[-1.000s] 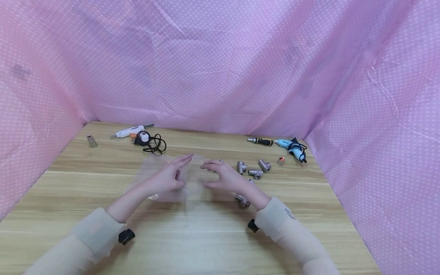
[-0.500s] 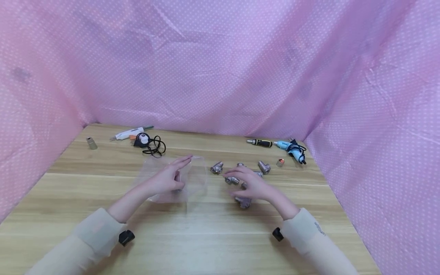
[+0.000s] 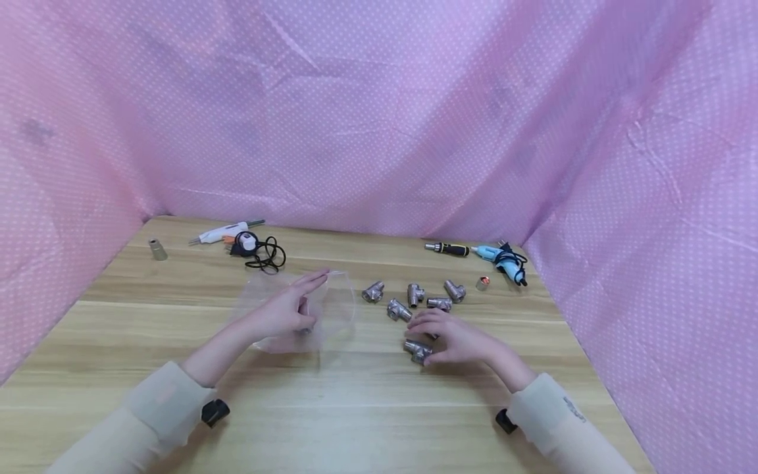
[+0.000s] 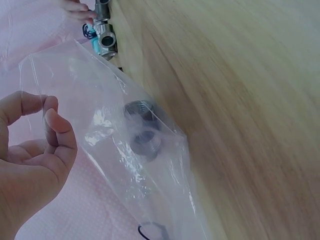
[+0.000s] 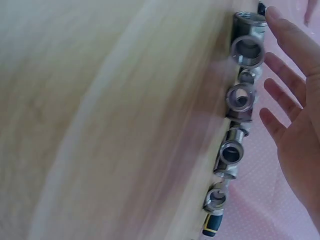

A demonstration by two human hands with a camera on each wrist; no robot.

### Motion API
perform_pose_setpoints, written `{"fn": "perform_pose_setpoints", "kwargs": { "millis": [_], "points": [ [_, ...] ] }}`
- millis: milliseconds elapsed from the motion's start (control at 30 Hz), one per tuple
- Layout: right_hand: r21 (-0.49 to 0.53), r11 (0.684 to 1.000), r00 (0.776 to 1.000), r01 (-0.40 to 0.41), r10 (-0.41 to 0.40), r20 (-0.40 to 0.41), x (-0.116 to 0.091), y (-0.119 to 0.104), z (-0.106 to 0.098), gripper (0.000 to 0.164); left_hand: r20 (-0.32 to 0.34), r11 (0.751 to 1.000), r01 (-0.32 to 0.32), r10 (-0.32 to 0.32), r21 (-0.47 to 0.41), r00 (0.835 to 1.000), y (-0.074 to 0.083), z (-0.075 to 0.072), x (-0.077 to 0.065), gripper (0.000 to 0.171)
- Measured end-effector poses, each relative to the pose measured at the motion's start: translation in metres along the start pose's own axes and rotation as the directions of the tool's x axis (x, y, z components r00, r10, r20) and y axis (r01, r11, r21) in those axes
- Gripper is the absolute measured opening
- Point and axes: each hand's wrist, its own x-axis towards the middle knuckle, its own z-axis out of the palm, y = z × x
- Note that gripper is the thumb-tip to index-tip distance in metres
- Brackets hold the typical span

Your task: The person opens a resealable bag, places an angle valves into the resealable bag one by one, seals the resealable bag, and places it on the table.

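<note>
My left hand pinches the edge of a clear plastic bag between thumb and fingers. Inside the bag, in the left wrist view, lies a threaded metal pipe fitting, blurred by the film. My right hand hovers low over the table with its fingers spread and loosely bent. Beside its thumb and fingertips lies a metal tee fitting; another is partly hidden under the hand. More tee fittings lie just beyond, among them one tee and another tee. In the right wrist view a tee stands close to the fingertips.
Along the back lie a white tool with a coiled black cord, a black and yellow screwdriver and a light blue glue gun. A small metal cylinder stands right, another cylinder left. Pink dotted cloth surrounds the table.
My right hand has moved away from the bag, right and nearer, to the closest tee fittings. My left hand has stayed at the bag.
</note>
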Motion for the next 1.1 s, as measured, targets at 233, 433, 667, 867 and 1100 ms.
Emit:
{"fn": "perform_pose_setpoints", "kwargs": {
  "millis": [233, 433, 667, 867, 1100],
  "points": [
    [-0.006, 1.0, 1.0, -0.002, 0.002, -0.009, -0.002, 0.003, 0.009, 0.051, 0.004, 1.0, 0.007, -0.007, -0.016, 1.0, -0.003, -0.002, -0.002, 0.087],
    [-0.017, 1.0, 1.0, -0.01, 0.009, -0.026, 0.001, 0.002, 0.012, 0.046, 0.005, 0.999, 0.01, -0.01, -0.035, 1.0, -0.004, -0.003, -0.003, 0.087],
    [-0.002, 0.999, 0.997, 0.046, -0.046, -0.068, 0.006, 0.001, 0.014, 0.042, 0.009, 0.999, -0.002, 0.002, -0.032, 1.0, -0.003, -0.004, -0.003, 0.086],
    [0.073, 0.996, 0.99, 0.046, -0.035, -0.139, 0.013, -0.005, 0.009, 0.04, 0.007, 0.999, 0.007, -0.007, -0.034, 1.0, -0.004, -0.003, -0.001, 0.086],
    [0.115, 0.993, 0.975, -0.03, 0.054, -0.214, 0.03, -0.016, 0.0, 0.04, 0.0, 1.0, 0.008, -0.008, -0.016, 1.0, -0.006, -0.002, 0.001, 0.085]
  ]
}}
